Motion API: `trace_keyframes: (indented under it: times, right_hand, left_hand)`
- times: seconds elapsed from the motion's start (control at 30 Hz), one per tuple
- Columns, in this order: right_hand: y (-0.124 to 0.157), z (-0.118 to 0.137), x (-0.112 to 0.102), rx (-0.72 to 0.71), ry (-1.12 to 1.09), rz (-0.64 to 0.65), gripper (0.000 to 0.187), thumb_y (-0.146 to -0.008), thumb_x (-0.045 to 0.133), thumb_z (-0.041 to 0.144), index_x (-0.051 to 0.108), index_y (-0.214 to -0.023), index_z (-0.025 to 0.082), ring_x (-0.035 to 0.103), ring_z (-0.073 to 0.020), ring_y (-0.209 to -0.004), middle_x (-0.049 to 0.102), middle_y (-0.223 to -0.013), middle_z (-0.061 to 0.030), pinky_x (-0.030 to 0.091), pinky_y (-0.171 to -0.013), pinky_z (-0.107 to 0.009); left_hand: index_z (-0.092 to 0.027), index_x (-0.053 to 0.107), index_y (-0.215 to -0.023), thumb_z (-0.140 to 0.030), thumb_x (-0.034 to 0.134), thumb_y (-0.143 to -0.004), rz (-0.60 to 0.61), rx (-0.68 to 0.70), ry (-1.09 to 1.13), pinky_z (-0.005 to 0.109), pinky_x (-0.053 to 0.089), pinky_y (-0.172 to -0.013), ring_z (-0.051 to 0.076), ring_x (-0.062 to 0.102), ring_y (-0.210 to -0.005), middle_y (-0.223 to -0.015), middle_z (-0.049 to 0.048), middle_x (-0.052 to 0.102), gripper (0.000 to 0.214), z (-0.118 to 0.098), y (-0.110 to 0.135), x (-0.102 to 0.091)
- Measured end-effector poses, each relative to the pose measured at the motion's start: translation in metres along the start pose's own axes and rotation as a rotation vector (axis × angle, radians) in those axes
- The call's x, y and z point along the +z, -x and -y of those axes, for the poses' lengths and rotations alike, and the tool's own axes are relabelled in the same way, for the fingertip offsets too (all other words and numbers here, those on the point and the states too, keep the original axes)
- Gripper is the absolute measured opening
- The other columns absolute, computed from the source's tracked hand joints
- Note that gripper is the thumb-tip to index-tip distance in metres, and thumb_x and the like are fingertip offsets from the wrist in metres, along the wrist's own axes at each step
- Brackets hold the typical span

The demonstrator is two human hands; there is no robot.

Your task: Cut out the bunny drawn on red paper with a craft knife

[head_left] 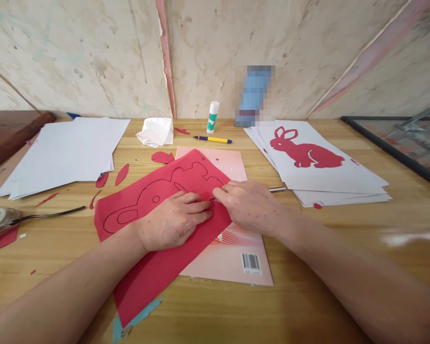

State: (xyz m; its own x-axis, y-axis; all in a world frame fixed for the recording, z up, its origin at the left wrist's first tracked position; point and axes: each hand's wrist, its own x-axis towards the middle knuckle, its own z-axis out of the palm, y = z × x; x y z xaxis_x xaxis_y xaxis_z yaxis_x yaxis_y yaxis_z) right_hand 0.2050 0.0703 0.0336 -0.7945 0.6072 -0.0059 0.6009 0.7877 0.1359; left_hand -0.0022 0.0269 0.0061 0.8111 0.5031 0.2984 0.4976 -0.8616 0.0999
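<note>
A sheet of red paper (143,282) lies at an angle in front of me, with an animal outline drawn on it in dark line. My left hand (177,220) rests on the drawing, palm down, fingers stretched towards the right and pressing the sheet. Closed around a slim craft knife (277,189), my right hand (249,205) is at the right part of the outline. The knife's thin tip meets the paper close to my left fingertips; most of its handle is hidden in the hand. Beneath the sheet is a pink booklet (232,260) with a barcode.
White sheets (64,153) lie at left; another stack (337,186) at right bears a red cut-out rabbit (313,150). A glue stick (212,117), yellow pen (215,139) and crumpled tissue (155,132) are by the wall. Red scraps (122,174) lie around. A tape measure (0,222) sits left.
</note>
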Motion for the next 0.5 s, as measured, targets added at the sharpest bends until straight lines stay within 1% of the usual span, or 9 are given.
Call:
trace_keyframes:
  times: [0.27,0.4,0.5]
  right_hand:
    - [-0.0018,-0.0046,0.0015,-0.028,-0.019,0.032,0.019,-0.075,0.045,0.002,0.054,-0.082,0.017,0.052,-0.0152,-0.065,0.062,-0.071,-0.0037,0.019,-0.052,-0.029]
    - [-0.003,-0.0063,0.0027,-0.015,-0.032,0.066,0.019,-0.075,0.045,0.002,0.054,-0.082,0.017,0.052,-0.0148,-0.066,0.062,-0.072,-0.0032,0.02,-0.052,-0.029]
    - [-0.0036,-0.0072,0.0029,-0.006,-0.049,0.067,0.018,-0.076,0.045,0.002,0.053,-0.081,0.017,0.052,-0.0147,-0.065,0.062,-0.071,-0.0029,0.019,-0.051,-0.029]
  left_hand:
    - [-0.012,0.058,-0.118,-0.01,0.041,-0.09,-0.019,0.002,0.02,0.041,0.05,-0.088,0.023,0.052,-0.103,-0.122,0.0082,0.062,0.033,0.0011,0.0008,0.0005]
    - [-0.011,0.058,-0.118,-0.01,0.041,-0.091,-0.019,0.006,0.027,0.041,0.05,-0.089,0.023,0.053,-0.103,-0.122,0.0084,0.062,0.033,0.0012,0.0004,0.0]
    - [-0.011,0.058,-0.118,-0.01,0.041,-0.09,-0.018,0.008,0.03,0.041,0.05,-0.089,0.024,0.053,-0.104,-0.122,0.0086,0.062,0.033,0.001,0.0,-0.0009]
